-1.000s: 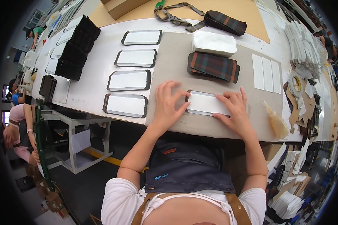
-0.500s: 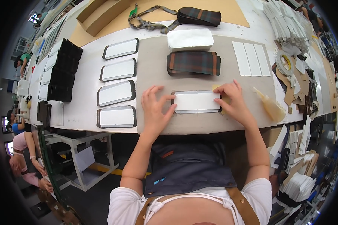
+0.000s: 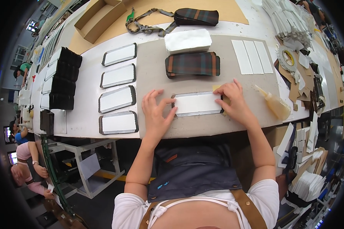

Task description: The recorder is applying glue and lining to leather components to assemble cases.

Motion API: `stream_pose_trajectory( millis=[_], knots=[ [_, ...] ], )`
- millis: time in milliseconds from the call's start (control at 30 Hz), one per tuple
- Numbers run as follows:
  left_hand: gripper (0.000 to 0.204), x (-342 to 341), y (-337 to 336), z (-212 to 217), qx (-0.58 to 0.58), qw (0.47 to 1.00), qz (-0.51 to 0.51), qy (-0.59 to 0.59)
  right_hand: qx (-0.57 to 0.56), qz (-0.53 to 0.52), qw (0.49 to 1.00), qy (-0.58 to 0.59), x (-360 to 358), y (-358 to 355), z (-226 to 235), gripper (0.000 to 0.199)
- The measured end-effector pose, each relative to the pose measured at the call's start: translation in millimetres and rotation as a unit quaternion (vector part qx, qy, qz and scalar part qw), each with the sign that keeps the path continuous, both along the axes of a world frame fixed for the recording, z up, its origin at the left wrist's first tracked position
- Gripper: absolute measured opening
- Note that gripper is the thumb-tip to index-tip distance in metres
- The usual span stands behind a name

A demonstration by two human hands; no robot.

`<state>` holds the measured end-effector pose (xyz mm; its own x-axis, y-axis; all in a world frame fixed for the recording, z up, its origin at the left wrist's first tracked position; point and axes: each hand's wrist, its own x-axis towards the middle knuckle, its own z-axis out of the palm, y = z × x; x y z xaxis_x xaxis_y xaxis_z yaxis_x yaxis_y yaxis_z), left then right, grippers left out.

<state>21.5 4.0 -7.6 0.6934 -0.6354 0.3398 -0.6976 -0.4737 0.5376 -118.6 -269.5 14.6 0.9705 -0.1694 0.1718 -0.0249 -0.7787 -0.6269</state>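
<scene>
A white rectangular card lies on a fabric piece with dark end edges and grey long edges, flat on the grey work mat in front of me. At its left end, the curled thumb and forefinger of my left hand hold the corners; the other fingers stand raised. My right hand has thumb and forefinger on the opposite end. Just beyond the card sits a stack of dark plaid fabric pieces, with a stack of white padding behind it.
Several card-backed pieces form a column on the left, near black-edged stacks. Three white strips lie at right, by a glue bottle and tape roll. A cardboard tray stands behind. Another person works at far left.
The whole view has shifted and tilted slightly. Both hands stay at the ends of the card, with little change in their grip. The person at far left has moved their hands.
</scene>
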Motion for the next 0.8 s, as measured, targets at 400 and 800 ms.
stream_pose_trajectory(
  millis=[400, 800],
  knots=[
    [0.035, -2.4, 1.0, 3.7, 0.018, 1.0, 0.009, -0.023, -0.129, -0.065, 0.988, -0.046, -16.7, 22.6, -4.7, 0.031],
    [0.072, -50.5, -32.7, -4.5, 0.085, 0.977, -0.193, -0.019, -0.106, 0.048, 0.993, -0.009, -19.3, 66.6, -8.1, 0.063]
  ],
)
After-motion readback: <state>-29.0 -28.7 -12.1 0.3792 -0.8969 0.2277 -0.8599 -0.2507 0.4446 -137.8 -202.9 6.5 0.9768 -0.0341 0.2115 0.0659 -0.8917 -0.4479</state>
